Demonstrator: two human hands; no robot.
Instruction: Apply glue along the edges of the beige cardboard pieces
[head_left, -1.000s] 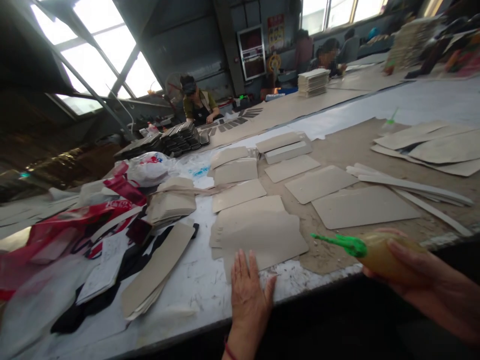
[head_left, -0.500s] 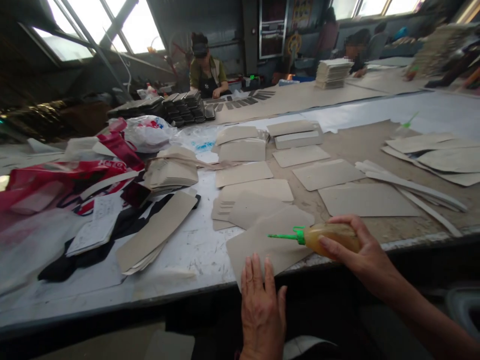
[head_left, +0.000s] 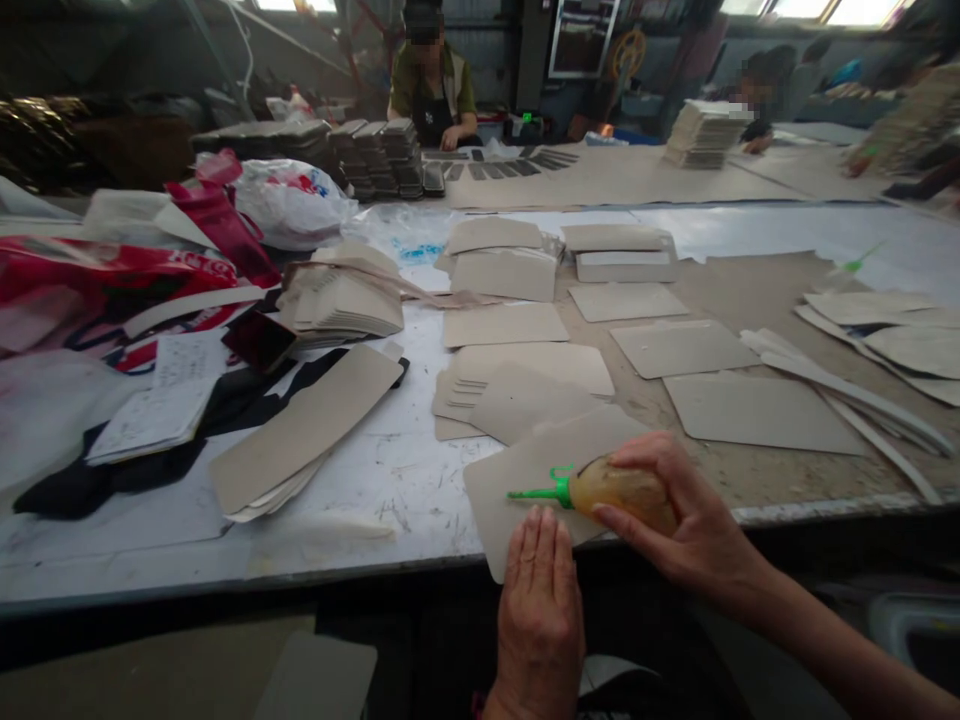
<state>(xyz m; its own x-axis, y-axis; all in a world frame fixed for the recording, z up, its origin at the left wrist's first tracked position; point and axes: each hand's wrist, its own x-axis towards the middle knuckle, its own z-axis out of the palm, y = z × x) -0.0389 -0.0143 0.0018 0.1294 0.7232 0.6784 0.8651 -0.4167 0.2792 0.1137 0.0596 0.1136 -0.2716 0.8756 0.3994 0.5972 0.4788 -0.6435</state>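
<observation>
My right hand (head_left: pixel 686 515) is wrapped round a squeeze bottle (head_left: pixel 619 492) of amber liquid, likely glue, with a green cap and a long green nozzle. The bottle lies nearly level, its nozzle pointing left just over a grey-beige cardboard piece (head_left: pixel 491 490); whether the tip touches cannot be made out. At the table's front edge my left hand (head_left: pixel 541 600) rests flat on that piece, fingers stretched out side by side. The piece's far side meets a fanned stack of similar cardboard pieces (head_left: pixel 525 400).
More cardboard pieces (head_left: pixel 757 410) and curved strips (head_left: pixel 847 385) lie to the right. On the left are a cardboard bundle (head_left: pixel 307 430), a notebook (head_left: pixel 161 400), a dark phone-like object (head_left: pixel 259 340) and plastic bags (head_left: pixel 292 205). Across the table a person (head_left: pixel 431 85) works beside dark stacks (head_left: pixel 375 160).
The bottle has moved left, bringing its nozzle above my left hand's fingertips. My left hand's fingers have drawn closer together. The camera view has tilted down.
</observation>
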